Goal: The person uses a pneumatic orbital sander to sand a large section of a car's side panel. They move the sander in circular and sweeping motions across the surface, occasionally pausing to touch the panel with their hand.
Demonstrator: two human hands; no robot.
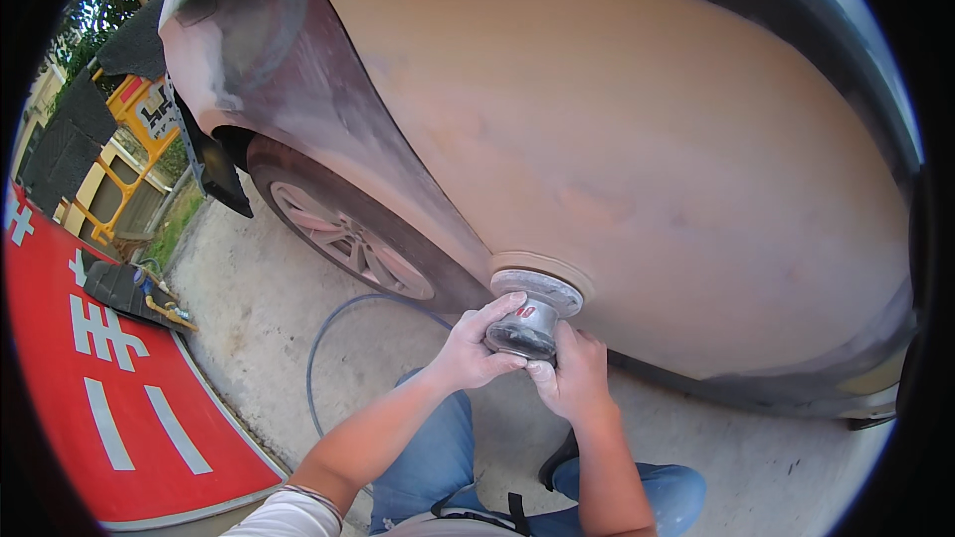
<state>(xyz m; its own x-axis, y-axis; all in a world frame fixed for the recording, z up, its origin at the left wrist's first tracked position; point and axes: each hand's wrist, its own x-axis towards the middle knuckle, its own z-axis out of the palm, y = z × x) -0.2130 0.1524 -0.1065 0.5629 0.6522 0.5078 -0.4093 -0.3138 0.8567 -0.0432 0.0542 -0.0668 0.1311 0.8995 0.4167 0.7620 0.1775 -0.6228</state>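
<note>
Both my hands grip a round grey orbital sander (pixel 537 314), its disc resting against the lower front corner of a car door (pixel 617 129). Dust-covered fingers of my left hand (pixel 479 342) wrap the sander's body from the left. On the other side my right hand (pixel 573 370) closes round it, thumb raised along the casing. Tan filler or primer coats most of the door, with greyish patches toward its lower right. Left of the door seam is the dusty, dark reddish fender (pixel 298 70), whitened in places. The underside of the disc is hidden against the panel.
A dusty wheel (pixel 343 229) sits below the fender. A dark hose (pixel 316 363) curves over the concrete floor (pixel 239 288). At left lie a red sign board (pixel 149 408) and a black mat (pixel 124 290) with small items; a yellow barrier (pixel 124 174) stands behind.
</note>
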